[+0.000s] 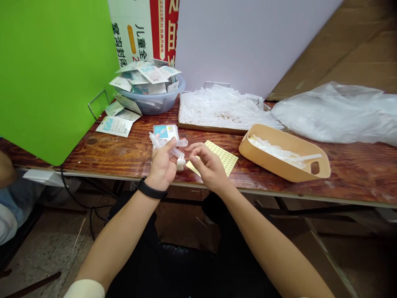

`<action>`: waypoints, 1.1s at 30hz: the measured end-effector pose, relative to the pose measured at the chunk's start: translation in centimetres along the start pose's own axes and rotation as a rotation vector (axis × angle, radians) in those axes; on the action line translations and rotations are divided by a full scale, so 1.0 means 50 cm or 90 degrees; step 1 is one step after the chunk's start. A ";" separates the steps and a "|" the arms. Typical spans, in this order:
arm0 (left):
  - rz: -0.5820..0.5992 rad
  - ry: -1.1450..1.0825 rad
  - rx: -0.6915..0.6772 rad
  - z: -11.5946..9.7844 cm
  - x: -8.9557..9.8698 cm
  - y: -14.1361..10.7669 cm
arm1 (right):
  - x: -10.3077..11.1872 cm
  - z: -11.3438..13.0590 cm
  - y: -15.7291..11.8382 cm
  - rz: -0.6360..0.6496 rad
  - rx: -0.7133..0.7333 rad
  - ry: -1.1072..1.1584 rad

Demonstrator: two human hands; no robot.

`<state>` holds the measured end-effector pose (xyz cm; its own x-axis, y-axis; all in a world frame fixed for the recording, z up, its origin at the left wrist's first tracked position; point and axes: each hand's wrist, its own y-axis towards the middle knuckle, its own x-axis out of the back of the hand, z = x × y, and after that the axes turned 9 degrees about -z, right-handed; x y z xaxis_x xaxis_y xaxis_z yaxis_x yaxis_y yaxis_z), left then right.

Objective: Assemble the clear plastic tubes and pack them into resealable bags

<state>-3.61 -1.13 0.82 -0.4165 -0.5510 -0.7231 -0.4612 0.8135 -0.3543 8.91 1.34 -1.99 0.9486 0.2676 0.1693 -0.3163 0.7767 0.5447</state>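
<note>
Several clear plastic tubes (176, 152) lie in my left hand (162, 166), held under the thumb and sticking out past the fingers. Just right of them is my right hand (209, 165), its thumb and index fingertip pinched near the tube ends; what is between the fingertips is too small to make out. Partly under my right hand lies a yellow sheet of small stickers (228, 159). Behind my left hand, a blue and white printed card (166, 131) rests on the wooden table (133, 155).
A blue basin (155, 102) heaped with packets stands at the back left, loose packets (114, 126) beside it. A cardboard tray (211, 127) of clear plastic pieces, an orange basket (273, 163) and a plastic bag (338, 114) are to the right. A green panel (52, 74) rises at left.
</note>
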 end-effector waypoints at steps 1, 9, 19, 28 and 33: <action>0.000 -0.008 -0.005 0.001 -0.002 0.000 | -0.015 0.003 -0.003 -0.017 0.011 0.015; -0.023 -0.054 0.017 -0.008 -0.015 -0.005 | -0.074 -0.006 0.000 -0.141 0.059 0.031; -0.030 -0.089 0.046 -0.028 -0.008 -0.005 | -0.098 -0.015 0.020 -0.145 -0.052 0.223; -0.019 -0.046 0.007 -0.040 0.006 0.015 | -0.109 -0.012 0.017 -0.154 -0.095 0.186; -0.004 -0.001 0.018 -0.036 0.009 0.023 | -0.099 -0.005 0.016 -0.152 -0.060 0.024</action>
<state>-5.75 -0.79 1.18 -0.4129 -0.5553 -0.7219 -0.4415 0.8153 -0.3747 3.94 0.77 -2.60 0.9959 0.0900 0.0133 -0.0851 0.8697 0.4862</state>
